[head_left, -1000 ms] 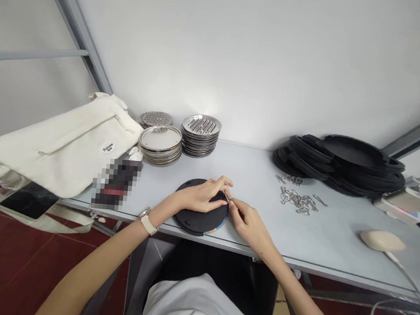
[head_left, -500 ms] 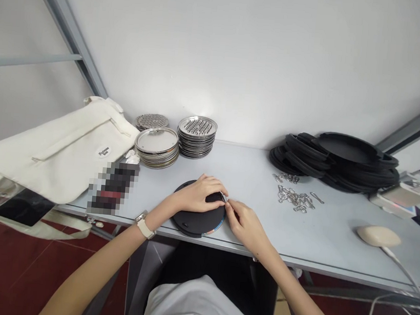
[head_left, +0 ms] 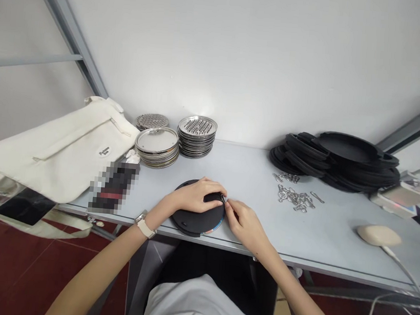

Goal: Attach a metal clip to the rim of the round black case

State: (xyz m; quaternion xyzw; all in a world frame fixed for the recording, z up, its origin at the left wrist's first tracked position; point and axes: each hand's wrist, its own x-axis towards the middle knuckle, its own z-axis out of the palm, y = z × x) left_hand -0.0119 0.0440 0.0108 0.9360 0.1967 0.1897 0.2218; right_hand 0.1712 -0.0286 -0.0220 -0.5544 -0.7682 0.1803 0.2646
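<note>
The left hand (head_left: 201,196) rests on a round flat black disc (head_left: 199,218) at the grey bench's (head_left: 245,173) front edge; the right hand (head_left: 244,224) pinches a small silver metal clip (head_left: 224,198) at its rim.

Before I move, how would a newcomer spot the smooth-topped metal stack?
On the grey table, find the white bag at left. Just right of it, take the front stack. Its top is smooth, while the left rear stack and right rear stack have patterned tops.
</note>
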